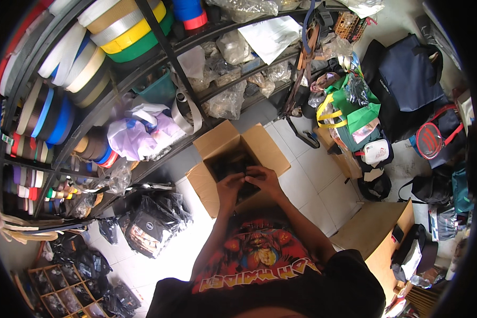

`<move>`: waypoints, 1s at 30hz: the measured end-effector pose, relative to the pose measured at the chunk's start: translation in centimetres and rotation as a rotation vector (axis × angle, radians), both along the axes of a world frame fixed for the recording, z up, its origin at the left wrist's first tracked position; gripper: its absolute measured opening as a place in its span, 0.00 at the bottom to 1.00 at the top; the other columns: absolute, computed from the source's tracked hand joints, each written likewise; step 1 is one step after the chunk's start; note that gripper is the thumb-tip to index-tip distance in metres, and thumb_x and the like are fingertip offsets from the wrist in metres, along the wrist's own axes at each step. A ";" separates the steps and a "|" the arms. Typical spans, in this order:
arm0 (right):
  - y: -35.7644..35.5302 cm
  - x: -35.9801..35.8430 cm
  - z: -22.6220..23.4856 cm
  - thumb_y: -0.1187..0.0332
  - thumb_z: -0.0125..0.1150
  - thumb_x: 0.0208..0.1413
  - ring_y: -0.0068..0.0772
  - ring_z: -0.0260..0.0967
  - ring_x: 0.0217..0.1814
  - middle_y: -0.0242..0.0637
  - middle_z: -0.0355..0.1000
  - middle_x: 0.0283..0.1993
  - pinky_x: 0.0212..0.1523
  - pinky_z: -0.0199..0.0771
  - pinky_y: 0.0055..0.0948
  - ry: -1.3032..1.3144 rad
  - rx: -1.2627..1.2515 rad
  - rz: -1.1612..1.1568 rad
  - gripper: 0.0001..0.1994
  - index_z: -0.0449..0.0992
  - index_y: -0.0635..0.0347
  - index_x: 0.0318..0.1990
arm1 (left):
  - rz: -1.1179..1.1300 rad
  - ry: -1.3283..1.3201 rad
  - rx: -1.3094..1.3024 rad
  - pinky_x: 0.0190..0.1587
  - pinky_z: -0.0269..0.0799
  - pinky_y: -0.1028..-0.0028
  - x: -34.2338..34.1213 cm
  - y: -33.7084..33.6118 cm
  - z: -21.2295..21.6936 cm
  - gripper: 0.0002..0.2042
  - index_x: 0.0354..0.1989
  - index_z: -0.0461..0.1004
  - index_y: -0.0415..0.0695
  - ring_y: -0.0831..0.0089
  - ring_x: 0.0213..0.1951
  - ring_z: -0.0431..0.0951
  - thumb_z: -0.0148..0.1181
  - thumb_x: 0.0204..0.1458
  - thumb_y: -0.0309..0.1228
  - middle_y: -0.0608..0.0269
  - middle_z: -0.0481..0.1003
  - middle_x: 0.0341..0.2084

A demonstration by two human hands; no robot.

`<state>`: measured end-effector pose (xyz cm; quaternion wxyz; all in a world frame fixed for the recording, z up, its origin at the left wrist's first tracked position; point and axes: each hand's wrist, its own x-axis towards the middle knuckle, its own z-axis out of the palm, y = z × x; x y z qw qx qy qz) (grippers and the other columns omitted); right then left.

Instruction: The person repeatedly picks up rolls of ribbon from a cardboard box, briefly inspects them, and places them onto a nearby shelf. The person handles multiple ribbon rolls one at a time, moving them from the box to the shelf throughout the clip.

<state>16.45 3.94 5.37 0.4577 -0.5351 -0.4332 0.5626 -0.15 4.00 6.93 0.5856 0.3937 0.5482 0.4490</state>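
An open cardboard box (208, 192) sits on the tiled floor in front of me with its flaps folded outward. Dark items (229, 164) lie inside it, too shadowed to name. Both hands are over the near part of the box, their fingertips almost meeting. My left hand (230, 187) is closed, thumb and fingers pinched together. Just to its right, my right hand (265, 179) is closed in a similar pinch. Whatever the fingers hold, perhaps something small and dark, cannot be made out.
Left and ahead, a black metal rack (170, 55) carries rolls of coloured webbing (130, 34) and plastic bags of parts. Plastic-wrapped black bags (152, 222) lie on the floor at left. To the right are a green bag (363, 98), a navy bag (412, 71) and a brown board (373, 225).
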 end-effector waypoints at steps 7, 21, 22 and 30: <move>0.2 1.1 0.5 0.72 0.72 0.51 0.18 0.75 0.33 0.32 0.80 0.35 0.35 0.74 0.17 -0.026 -0.085 0.081 0.15 0.81 0.65 0.47 | -0.034 -0.147 0.084 0.39 0.73 0.77 0.3 -0.4 -0.3 0.09 0.43 0.79 0.37 0.77 0.37 0.78 0.64 0.55 0.26 0.63 0.79 0.36; 0.1 1.0 1.3 0.75 0.71 0.50 0.24 0.76 0.41 0.34 0.80 0.42 0.47 0.77 0.23 0.085 -0.016 0.061 0.17 0.80 0.61 0.49 | -0.099 -0.165 0.062 0.42 0.75 0.77 -0.8 -0.1 -0.6 0.14 0.46 0.77 0.35 0.75 0.40 0.79 0.68 0.51 0.25 0.58 0.79 0.38; -0.3 1.3 0.3 0.75 0.71 0.50 0.23 0.76 0.41 0.33 0.80 0.42 0.46 0.77 0.23 0.115 -0.043 0.069 0.17 0.80 0.61 0.50 | -0.109 -0.141 0.081 0.42 0.76 0.77 -0.3 -0.1 0.4 0.15 0.46 0.76 0.35 0.75 0.41 0.79 0.69 0.51 0.24 0.58 0.79 0.38; -0.3 2.1 -2.5 0.80 0.70 0.48 0.19 0.74 0.46 0.31 0.78 0.47 0.44 0.76 0.21 -0.004 0.204 0.128 0.17 0.80 0.62 0.48 | -0.170 -0.118 -0.177 0.40 0.75 0.77 -0.4 -0.8 -0.4 0.17 0.49 0.77 0.38 0.79 0.37 0.77 0.67 0.56 0.35 0.62 0.78 0.37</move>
